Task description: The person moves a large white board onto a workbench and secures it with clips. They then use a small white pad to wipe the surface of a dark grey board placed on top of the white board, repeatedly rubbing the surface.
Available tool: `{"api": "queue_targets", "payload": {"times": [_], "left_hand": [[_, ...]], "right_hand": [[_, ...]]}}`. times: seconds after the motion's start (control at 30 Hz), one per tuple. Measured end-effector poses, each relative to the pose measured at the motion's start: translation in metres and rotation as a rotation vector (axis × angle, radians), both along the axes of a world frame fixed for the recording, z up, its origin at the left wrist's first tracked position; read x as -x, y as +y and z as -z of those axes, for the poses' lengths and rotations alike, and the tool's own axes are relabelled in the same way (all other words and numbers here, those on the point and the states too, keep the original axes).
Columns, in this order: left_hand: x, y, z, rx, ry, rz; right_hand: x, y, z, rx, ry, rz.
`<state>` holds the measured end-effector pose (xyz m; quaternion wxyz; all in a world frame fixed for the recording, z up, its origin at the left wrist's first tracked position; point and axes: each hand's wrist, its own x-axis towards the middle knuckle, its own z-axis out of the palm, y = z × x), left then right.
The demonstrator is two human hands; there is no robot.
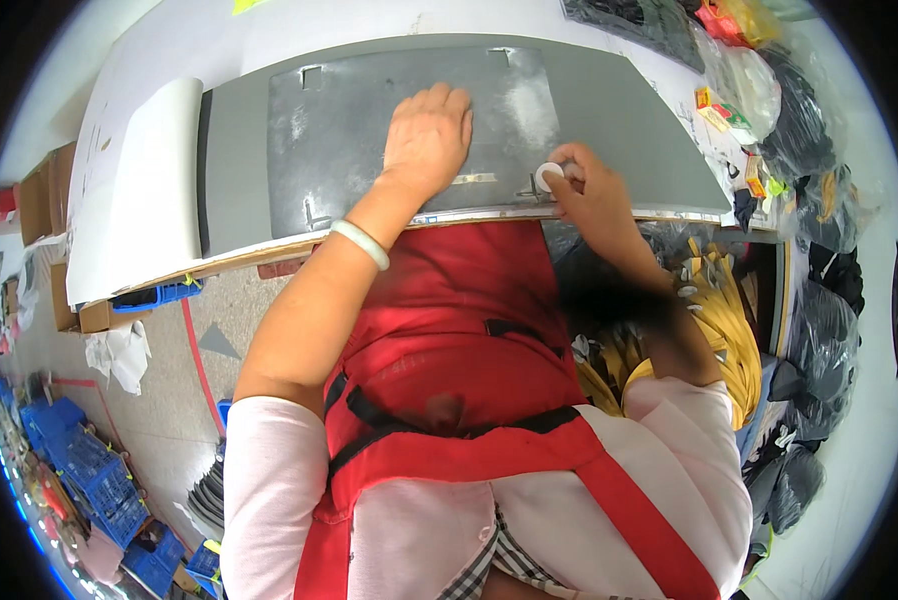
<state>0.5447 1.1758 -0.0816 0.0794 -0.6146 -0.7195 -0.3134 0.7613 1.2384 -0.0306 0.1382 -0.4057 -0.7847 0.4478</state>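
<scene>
On the table, a dark grey rectangular panel with small corner cut-outs and whitish smudges lies over a smooth mid-grey sheet, close to the table's near edge. The left hand rests flat on the panel's middle, fingers extended and close together. The right hand, by the panel's near right corner, pinches a small round white disc between thumb and fingers.
</scene>
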Motion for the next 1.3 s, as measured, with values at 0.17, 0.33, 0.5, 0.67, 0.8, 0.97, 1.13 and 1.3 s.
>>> {"api": "queue_targets", "payload": {"times": [0.17, 0.33, 0.5, 0.67, 0.8, 0.97, 1.13, 1.3], "left_hand": [[-0.001, 0.000, -0.003, 0.031, -0.010, -0.002], [0.000, -0.001, -0.005, 0.037, -0.019, -0.017], [0.001, -0.001, -0.006, 0.098, -0.005, -0.038], [-0.002, 0.001, -0.004, 0.211, 0.047, -0.098], [-0.001, -0.001, -0.003, 0.254, 0.046, -0.106], [-0.001, 0.000, -0.002, 0.236, 0.035, -0.104], [0.000, -0.001, -0.003, 0.231, 0.009, -0.095], [-0.001, 0.000, -0.002, 0.224, 0.006, -0.097]], "right_hand": [[0.005, -0.006, 0.009, -0.061, -0.001, 0.028], [0.006, 0.011, -0.015, 0.077, -0.060, -0.115], [0.049, 0.060, -0.012, -0.112, 0.130, 0.005], [0.093, 0.123, 0.007, -0.532, 0.070, -0.096], [0.110, 0.135, 0.012, -0.629, 0.058, -0.201], [0.125, 0.137, 0.018, -0.638, -0.045, -0.264], [0.128, 0.137, 0.019, -0.787, -0.081, -0.320], [0.127, 0.143, 0.012, -0.588, -0.121, -0.167]]}}
